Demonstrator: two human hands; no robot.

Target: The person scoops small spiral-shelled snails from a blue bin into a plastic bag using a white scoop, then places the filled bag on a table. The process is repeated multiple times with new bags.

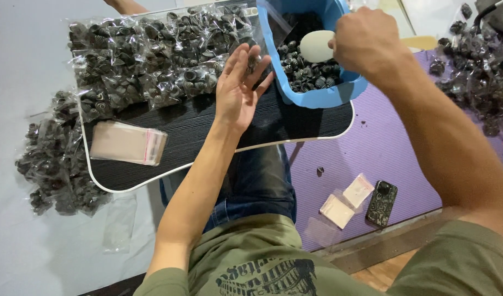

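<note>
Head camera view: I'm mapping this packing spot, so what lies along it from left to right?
Heap of filled bags → stack of empty clear bags → left hand → blue tub → right hand holding a white scoop → more bagged pieces.

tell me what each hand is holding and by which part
The right hand grips a pale scoop by its handle end, over the blue tub. The left hand holds nothing.

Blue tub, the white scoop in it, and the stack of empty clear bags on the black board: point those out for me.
blue tub [317, 100]: head view, on its front wall.
white scoop [315, 46]: head view, middle of its rounded back.
stack of empty clear bags [125, 142]: head view, centre of the top bag.
</note>
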